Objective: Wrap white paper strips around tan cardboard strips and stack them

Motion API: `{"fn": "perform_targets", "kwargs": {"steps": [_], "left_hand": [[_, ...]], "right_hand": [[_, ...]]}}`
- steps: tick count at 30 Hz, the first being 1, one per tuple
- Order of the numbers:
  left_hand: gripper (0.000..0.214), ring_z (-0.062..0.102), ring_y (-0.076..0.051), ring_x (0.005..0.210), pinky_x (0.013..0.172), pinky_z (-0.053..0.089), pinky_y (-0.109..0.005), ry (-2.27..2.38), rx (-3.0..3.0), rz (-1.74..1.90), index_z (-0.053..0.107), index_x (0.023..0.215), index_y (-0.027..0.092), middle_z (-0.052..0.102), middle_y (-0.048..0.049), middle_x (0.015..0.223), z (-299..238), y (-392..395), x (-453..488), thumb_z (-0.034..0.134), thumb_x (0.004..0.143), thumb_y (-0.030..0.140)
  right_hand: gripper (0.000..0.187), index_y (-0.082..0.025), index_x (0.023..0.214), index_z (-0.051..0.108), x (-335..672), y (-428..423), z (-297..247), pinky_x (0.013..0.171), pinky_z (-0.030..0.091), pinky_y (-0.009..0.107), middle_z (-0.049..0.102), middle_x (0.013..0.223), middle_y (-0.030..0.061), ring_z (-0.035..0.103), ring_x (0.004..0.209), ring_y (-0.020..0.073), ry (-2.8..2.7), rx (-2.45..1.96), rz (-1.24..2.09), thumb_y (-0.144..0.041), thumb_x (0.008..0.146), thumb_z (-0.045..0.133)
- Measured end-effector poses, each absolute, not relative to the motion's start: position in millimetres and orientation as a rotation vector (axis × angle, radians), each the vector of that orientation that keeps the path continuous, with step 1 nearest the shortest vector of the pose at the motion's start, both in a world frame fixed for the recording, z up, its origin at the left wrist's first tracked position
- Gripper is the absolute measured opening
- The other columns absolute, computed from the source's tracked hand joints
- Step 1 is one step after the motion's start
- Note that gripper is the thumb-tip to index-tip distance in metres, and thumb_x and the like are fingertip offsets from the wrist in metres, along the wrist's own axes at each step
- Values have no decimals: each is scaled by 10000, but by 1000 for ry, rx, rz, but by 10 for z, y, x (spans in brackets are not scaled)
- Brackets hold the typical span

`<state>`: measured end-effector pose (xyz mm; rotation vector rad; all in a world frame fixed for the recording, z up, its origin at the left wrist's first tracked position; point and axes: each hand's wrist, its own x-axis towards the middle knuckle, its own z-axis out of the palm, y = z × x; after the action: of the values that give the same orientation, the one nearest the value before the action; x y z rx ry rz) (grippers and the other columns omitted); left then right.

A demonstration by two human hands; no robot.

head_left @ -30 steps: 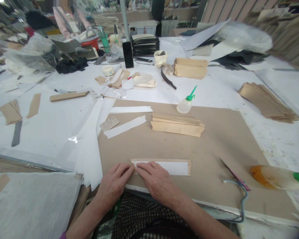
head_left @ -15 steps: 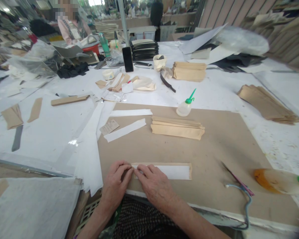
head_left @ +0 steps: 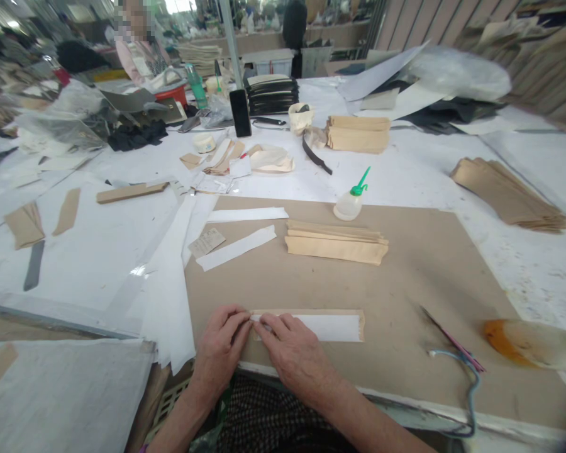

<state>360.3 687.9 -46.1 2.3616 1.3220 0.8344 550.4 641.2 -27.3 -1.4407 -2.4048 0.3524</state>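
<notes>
A tan strip with a white strip laid on it (head_left: 327, 326) lies near the front edge of the brown board (head_left: 415, 277). Both hands meet at its left end. My left hand (head_left: 221, 347) has its fingers curled and pinches that end. My right hand (head_left: 295, 355) presses its fingertips on the same end beside the left. A stack of tan strips (head_left: 336, 240) lies further back on the board, with two loose white strips (head_left: 238, 246) to its left.
A small glue bottle with a green nozzle (head_left: 351, 200) stands behind the stack. A larger orange-tinted bottle (head_left: 531, 343) lies at right, near thin tools and a cord (head_left: 455, 352). White sheets (head_left: 170, 296) overlap the board's left edge. A person stands far left behind clutter.
My left fingers have curled from flat into a pinch at the strip's left end. The view has shifted slightly; the strip stays in place.
</notes>
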Motion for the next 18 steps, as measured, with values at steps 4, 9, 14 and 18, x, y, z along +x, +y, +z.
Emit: {"fn": "perform_targets", "kwargs": {"steps": [4, 9, 14, 18], "left_hand": [[137, 596, -216, 1004, 914, 522, -364, 1300, 2524, 791, 634, 1085, 173, 615, -81, 1068, -434, 6877, 3598, 532, 997, 198], [191, 579, -275, 964, 831, 542, -423, 1265, 2914, 477, 616, 1135, 137, 641, -116, 1105, -361, 6847, 3620, 542, 959, 133], [162, 584, -265, 979, 858, 551, -429, 1271, 2791, 416, 608, 1107, 171, 635, -92, 1105, -312, 6913, 3600, 535, 965, 147], [123, 605, -211, 1056, 926, 541, -351, 1269, 2438, 679, 591, 1097, 195, 603, -73, 1141, -340, 6949, 3524, 557, 979, 210]], "right_hand": [[414, -115, 1357, 525, 5501, 6399, -272, 948, 488, 403, 583, 1292, 100, 506, 1031, 258, -2405, -1441, 339, -105, 952, 606], [406, -114, 1348, 531, 5498, 6400, -288, 922, 495, 406, 589, 1270, 96, 509, 1010, 259, -2399, -1448, 328, -109, 950, 608], [417, -125, 1353, 530, 5494, 6404, -293, 928, 495, 405, 590, 1264, 98, 512, 1020, 256, -2395, -1447, 304, -102, 945, 609], [435, -131, 1365, 525, 5497, 6404, -286, 929, 498, 393, 592, 1259, 102, 514, 1033, 249, -2392, -1434, 312, -94, 940, 610]]}}
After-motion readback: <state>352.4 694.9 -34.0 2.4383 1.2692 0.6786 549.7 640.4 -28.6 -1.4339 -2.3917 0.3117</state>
